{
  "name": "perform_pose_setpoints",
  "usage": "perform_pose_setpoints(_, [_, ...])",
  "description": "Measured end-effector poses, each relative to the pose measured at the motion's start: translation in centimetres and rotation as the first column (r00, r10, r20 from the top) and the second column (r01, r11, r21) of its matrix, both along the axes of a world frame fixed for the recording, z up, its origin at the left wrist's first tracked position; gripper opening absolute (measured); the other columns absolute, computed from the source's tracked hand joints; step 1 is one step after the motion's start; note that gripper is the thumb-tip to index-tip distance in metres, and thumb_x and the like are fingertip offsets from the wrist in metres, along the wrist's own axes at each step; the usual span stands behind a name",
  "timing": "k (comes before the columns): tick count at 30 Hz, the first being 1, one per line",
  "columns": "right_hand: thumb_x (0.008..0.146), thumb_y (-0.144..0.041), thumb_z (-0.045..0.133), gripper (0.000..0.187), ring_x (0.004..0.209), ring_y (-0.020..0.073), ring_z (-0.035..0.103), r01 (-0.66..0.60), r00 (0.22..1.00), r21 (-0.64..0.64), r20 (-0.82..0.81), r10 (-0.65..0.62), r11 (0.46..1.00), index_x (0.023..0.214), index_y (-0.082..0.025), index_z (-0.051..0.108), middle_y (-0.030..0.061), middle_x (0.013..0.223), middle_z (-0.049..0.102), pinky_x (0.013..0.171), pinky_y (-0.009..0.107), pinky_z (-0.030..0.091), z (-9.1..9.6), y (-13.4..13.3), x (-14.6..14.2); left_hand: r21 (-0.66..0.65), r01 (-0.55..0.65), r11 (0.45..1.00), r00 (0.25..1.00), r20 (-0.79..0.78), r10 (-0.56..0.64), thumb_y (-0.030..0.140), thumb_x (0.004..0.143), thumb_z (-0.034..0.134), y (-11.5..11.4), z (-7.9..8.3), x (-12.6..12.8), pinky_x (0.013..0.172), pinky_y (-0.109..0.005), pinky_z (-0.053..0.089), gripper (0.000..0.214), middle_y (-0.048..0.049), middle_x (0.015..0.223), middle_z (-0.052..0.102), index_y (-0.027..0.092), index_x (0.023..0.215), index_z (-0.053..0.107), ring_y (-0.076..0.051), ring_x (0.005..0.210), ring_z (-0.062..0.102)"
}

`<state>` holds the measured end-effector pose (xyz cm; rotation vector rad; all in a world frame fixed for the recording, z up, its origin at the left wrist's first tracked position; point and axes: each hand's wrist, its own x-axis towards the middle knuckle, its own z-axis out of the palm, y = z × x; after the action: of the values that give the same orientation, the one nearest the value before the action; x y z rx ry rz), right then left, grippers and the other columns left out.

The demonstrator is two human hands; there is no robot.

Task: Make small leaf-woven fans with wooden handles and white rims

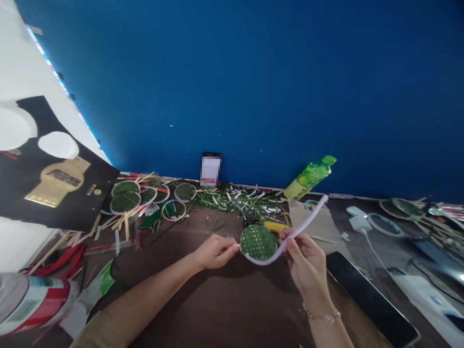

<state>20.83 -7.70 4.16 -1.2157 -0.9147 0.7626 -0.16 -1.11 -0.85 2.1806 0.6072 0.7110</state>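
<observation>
Between my hands is a small round fan (258,243) with a green woven face. My left hand (217,252) pinches its thin wooden stick handle at the left side. My right hand (305,256) is closed on a pale lilac strip (306,223), pinched by thumb and fingers at the fan's right edge. Along the lower rim the strip follows the fan's curve; its loose end rises up and to the right. Whether the strip is stuck to the rim, I cannot tell. Just behind the fan lies a yellow-handled tool (276,227), partly hidden.
Several similar round fans (125,202) are piled at the left. Green and white scraps (239,199) lie along the blue wall, near a propped phone (210,170). A green bottle (310,178) leans there. A dark phone (371,299) lies right; a large bottle (36,302) is lower left.
</observation>
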Motion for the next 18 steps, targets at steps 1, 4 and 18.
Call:
perform_pose_setpoints(1, [0.064, -0.040, 0.072, 0.028, 0.055, 0.0096, 0.052, -0.007, 1.000, -0.004, -0.010, 0.007, 1.000, 0.081, -0.018, 0.067, 0.0051, 0.074, 0.064, 0.045, 0.019, 0.042, 0.03, 0.02, -0.05, 0.006, 0.006, 1.000, 1.000, 0.000, -0.006, 0.038, 0.090, 0.032, 0.00, 0.02, 0.00, 0.052, -0.019, 0.027, 0.037, 0.0035, 0.055, 0.040, 0.016, 0.065, 0.048, -0.007, 0.051, 0.038])
perform_pose_setpoints(4, [0.062, -0.041, 0.073, 0.029, 0.056, 0.0099, 0.053, -0.020, 0.999, -0.018, -0.037, 0.019, 1.000, 0.079, -0.019, 0.067, 0.0042, 0.073, 0.064, 0.047, 0.019, 0.043, 0.18, 0.11, -0.25, 0.018, 0.014, 1.000, 1.000, -0.001, -0.014, 0.037, 0.090, 0.032, 0.01, 0.01, 0.00, 0.052, -0.019, 0.027, 0.036, 0.0034, 0.056, 0.040, 0.016, 0.066, 0.048, -0.008, 0.051, 0.037])
perform_pose_setpoints(18, [0.058, -0.044, 0.075, 0.027, 0.060, 0.0095, 0.054, -0.048, 0.988, -0.039, -0.151, 0.042, 0.998, 0.074, -0.022, 0.068, 0.0011, 0.076, 0.064, 0.051, 0.018, 0.045, -0.58, 0.66, -0.87, 0.076, 0.018, 0.997, 1.000, -0.024, -0.016, 0.038, 0.091, 0.030, 0.09, -0.45, 0.03, 0.052, -0.020, 0.026, 0.037, 0.0036, 0.055, 0.038, 0.016, 0.063, 0.042, -0.008, 0.051, 0.036])
